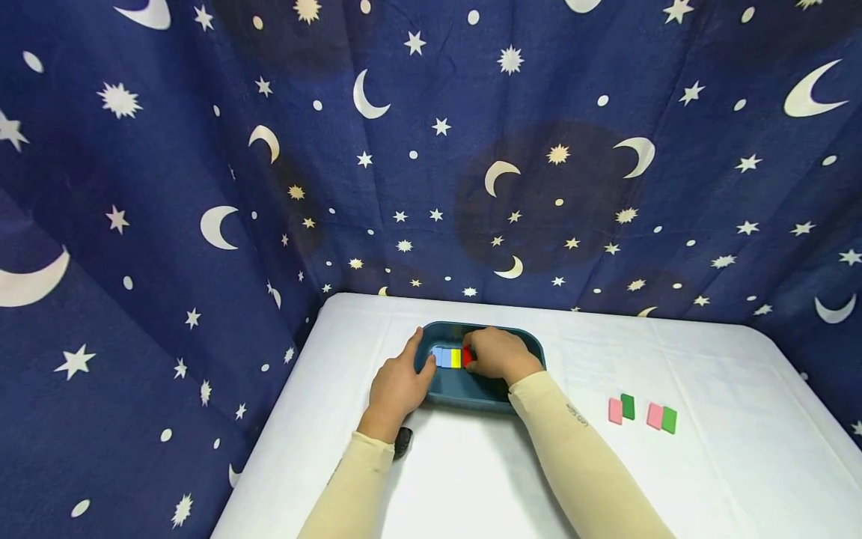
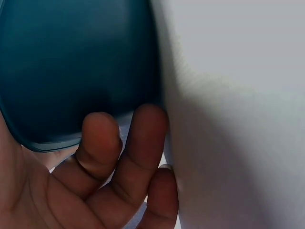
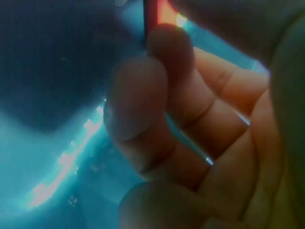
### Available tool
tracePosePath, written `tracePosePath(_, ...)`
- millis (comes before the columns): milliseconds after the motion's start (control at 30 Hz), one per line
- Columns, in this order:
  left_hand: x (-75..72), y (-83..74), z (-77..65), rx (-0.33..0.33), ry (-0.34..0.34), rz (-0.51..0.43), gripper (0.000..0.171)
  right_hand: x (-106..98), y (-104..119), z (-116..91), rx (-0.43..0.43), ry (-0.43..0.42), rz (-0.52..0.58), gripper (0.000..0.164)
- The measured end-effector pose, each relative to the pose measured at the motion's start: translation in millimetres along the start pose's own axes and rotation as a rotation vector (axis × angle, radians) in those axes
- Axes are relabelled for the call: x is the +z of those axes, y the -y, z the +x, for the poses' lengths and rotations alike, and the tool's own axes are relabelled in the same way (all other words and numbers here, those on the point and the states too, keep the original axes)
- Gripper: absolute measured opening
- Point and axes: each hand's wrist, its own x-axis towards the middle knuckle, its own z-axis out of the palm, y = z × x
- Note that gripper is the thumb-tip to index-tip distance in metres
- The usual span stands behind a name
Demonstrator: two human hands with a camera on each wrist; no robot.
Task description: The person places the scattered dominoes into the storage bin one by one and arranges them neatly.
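A teal plastic bin (image 1: 471, 404) stands on the white table. At its left end my left hand (image 1: 397, 383) grips the wall, with the thumb over the rim and the fingers (image 2: 148, 138) against the outside. Inside, light blue tiles (image 1: 442, 357) and a yellow tile (image 1: 456, 358) lie side by side in a row. My right hand (image 1: 500, 355) reaches into the bin and pinches a red tile (image 1: 468, 356) at the row's right end. In the right wrist view, the fingertips (image 3: 171, 47) are against the red tile (image 3: 164, 12), which is partly hidden.
To the right of the bin, a pink tile (image 1: 616, 411) and a dark green tile (image 1: 628, 406) lie together. Beside them are another pink tile (image 1: 655, 416) and a green tile (image 1: 670, 420). A dark blue curtain (image 1: 458, 150) with moons and stars hangs behind the table.
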Motion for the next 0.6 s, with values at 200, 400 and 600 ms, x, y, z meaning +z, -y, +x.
tracePosePath(200,0.5,-0.4,-0.5,-0.007,0.009,-0.011,0.067,0.3,0.3,-1.8,0.018,-0.017,0.033,0.044)
tracePosePath(400,0.7,-0.6,-0.2,-0.005,-0.006,0.008,0.068,0.3,-0.1,-5.1,0.043,-0.040,0.046,0.036)
tracePosePath(600,-0.2,-0.9,-0.7,0.005,-0.017,0.003,0.068,0.5,0.2,-5.5,0.064,-0.019,0.041,0.026)
